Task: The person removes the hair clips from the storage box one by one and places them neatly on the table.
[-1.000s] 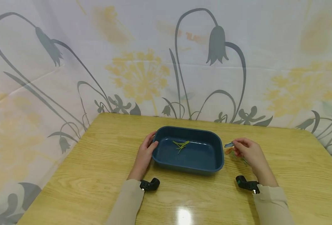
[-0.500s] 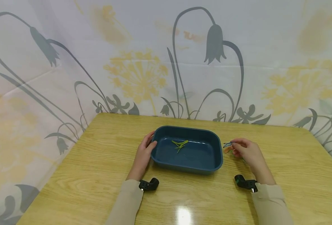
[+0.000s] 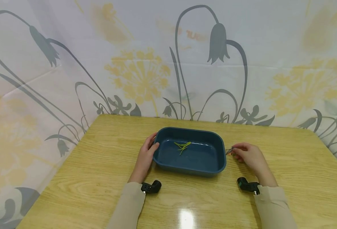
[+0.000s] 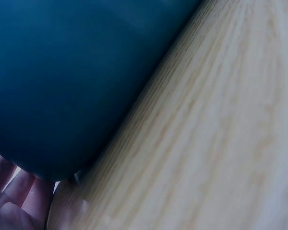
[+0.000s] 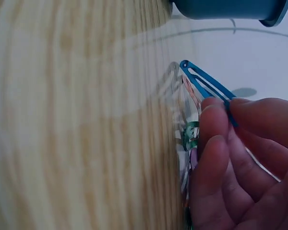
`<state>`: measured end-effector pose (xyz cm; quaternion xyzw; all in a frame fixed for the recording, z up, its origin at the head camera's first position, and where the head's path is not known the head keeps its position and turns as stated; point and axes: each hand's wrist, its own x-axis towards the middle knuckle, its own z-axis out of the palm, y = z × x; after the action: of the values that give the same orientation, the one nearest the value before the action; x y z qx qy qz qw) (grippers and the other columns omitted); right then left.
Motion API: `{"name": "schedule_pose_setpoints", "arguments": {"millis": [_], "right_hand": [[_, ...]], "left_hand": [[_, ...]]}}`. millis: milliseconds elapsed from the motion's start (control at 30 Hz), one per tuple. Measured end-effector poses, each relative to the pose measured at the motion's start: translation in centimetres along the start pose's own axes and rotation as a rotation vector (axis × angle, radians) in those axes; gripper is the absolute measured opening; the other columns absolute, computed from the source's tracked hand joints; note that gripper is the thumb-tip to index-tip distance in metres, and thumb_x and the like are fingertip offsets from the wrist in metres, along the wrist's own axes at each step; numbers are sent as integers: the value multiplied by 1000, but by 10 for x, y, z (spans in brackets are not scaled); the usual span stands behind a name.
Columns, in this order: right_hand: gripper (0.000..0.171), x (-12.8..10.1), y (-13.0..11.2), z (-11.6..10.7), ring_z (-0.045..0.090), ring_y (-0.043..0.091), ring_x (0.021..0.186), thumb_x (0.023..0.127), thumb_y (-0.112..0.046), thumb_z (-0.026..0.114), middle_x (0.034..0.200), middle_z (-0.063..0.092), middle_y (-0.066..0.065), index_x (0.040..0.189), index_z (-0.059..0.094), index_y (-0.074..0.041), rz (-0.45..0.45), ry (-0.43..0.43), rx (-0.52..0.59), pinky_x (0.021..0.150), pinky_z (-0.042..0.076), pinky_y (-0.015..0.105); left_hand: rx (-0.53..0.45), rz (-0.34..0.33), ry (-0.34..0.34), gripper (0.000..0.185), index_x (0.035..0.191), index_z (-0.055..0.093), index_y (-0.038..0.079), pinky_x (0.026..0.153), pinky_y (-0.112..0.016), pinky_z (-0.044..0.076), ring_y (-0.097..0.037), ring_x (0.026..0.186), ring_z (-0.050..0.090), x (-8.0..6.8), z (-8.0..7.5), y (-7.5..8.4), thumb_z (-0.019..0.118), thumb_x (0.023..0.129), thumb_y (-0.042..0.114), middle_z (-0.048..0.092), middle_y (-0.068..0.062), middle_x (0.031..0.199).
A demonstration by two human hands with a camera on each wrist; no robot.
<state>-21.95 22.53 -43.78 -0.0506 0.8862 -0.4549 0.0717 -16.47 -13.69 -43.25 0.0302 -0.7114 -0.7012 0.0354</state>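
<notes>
- The blue tray (image 3: 189, 162) sat in the middle of the wooden table (image 3: 99, 165), its long side going left to right. It looked hard and smooth, so I thought it could slide.
- My left hand (image 3: 146, 156) gripped the tray's left rim, thumb over the edge.
- My right hand (image 3: 248, 155) pinched a blue hair clip (image 5: 206, 86), just right of the tray, by its back end.
- The clip was thin, light and stiff, maybe slippery. Its long end pointed at the tray.
- More small clips (image 5: 188, 136) lay under my fingers (image 5: 213, 163).
- Green clips (image 3: 182, 146) lay in the tray.
</notes>
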Motion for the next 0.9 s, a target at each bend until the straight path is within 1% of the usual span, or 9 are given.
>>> {"name": "schedule_pose_setpoints", "arguments": {"millis": [133,267,367,567,767,900], "right_hand": [[34,-1,-1,0,60,15,75,95,-19,49,97,65,17,116,56,7,5,-37,-35,65,52,27],[29,-1,-2,-2,59,15,73,93,-18,51,90,65,12,109,60,5,7,-71,-86,64,50,27],[26,-2,-3,-4,57,14,73,92,-16,52,89,64,9,107,62,3,3,-93,-143,63,47,28],[24,-6,-5,-9,54,16,72,91,-10,49,90,62,12,105,61,5,-10,-116,-231,63,43,29],[24,-8,-6,-12,48,17,67,90,-8,47,79,58,8,106,60,5,12,-115,-256,58,38,29],[24,-8,-6,-11,47,17,65,91,-7,45,76,56,6,107,59,5,19,-116,-242,57,37,29]], "left_hand": [[-8,1,1,45,139,39,11,107,-41,29,-25,130,37,0,1,1,48,95,14,41,-13,141],[-6,3,0,45,140,39,11,107,-42,30,-25,130,37,0,1,1,48,95,14,41,-14,141],[-3,3,-3,45,140,39,11,107,-43,29,-25,130,37,0,1,2,47,95,15,41,-14,141],[-4,2,-5,45,139,39,12,107,-43,28,-26,131,36,-1,1,3,47,96,16,40,-14,141],[7,-1,2,45,139,39,12,107,-42,28,-26,131,37,-1,1,3,47,95,16,41,-14,141],[13,-4,4,45,139,39,13,107,-42,29,-25,130,37,-1,1,3,47,95,16,41,-13,140]]}}
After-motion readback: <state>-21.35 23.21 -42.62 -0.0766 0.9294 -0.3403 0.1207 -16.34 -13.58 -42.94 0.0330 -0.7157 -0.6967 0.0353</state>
